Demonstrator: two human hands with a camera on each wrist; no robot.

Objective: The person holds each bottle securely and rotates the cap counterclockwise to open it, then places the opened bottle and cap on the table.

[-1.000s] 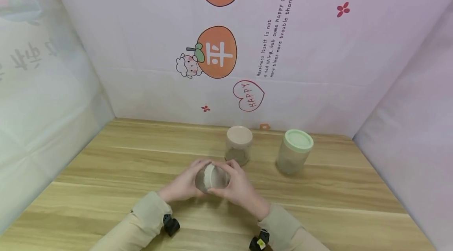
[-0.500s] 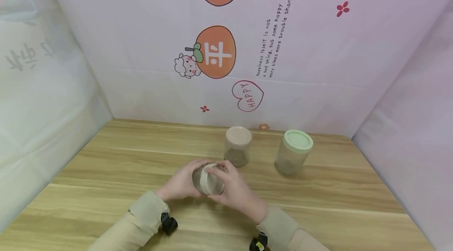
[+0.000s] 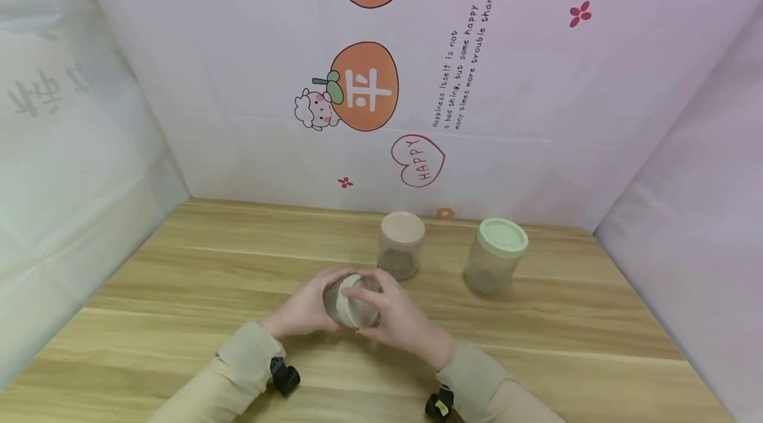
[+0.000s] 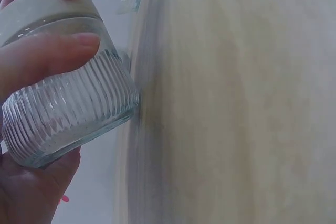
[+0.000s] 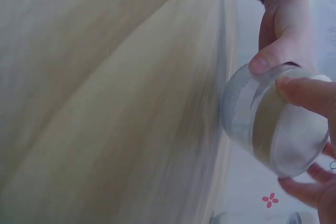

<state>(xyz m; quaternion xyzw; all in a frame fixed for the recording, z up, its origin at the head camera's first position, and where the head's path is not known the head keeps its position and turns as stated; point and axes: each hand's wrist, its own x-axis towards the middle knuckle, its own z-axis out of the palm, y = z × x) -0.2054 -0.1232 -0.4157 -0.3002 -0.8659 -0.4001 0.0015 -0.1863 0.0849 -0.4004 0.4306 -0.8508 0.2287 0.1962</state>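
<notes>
A ribbed clear glass jar (image 4: 79,98) with an off-white lid (image 5: 269,121) is held tilted on its side between my two hands, close over the table. In the head view my left hand (image 3: 306,307) grips the glass body from the left, its thumb lying along the ribs in the left wrist view. My right hand (image 3: 402,317) holds the lid end from the right, with fingers and thumb spread around the lid's rim. The lid sits on the jar's mouth. Part of the jar is hidden behind the fingers.
Beyond the hands stands a glass jar with a pinkish-beige lid (image 3: 402,228). Farther right is another jar with a pale green lid (image 3: 503,237). Both are upright on the wood-grain table (image 3: 208,264), which ends at a printed white cloth backdrop (image 3: 507,171).
My right fingers have shifted their hold around the lid, the index finger now bent across it. The held jar has turned slightly and moved a little left. The other jars stay put.
</notes>
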